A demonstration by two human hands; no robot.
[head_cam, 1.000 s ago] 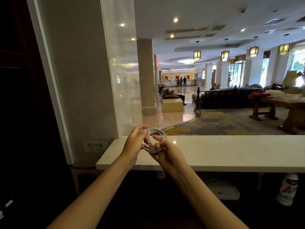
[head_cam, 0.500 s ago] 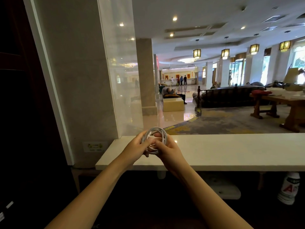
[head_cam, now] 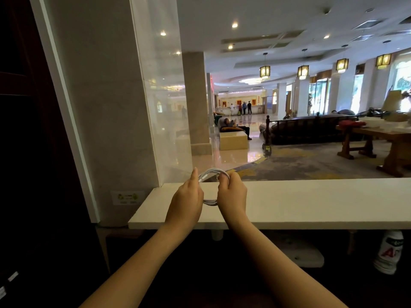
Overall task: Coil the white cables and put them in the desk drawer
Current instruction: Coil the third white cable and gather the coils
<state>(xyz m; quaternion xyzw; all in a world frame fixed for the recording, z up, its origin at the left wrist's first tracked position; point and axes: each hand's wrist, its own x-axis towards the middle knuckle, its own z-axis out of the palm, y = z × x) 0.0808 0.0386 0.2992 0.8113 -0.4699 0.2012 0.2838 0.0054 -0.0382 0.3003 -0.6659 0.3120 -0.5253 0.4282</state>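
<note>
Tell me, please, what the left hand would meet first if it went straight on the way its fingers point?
Probably the glass pane just beyond the white ledge; the left hand points up and away, though depth is unclear.

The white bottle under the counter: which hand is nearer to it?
Right. The right hand grips the white cable coil over the counter, up-left of the bottle; the left hand is farther left.

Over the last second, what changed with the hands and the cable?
The left hand and right hand turned the coiled cable from facing the camera to more edge-on, and the hands drew apart, knuckles now toward the camera. Both keep hold of the coil above the white counter; nothing was let go.
</note>
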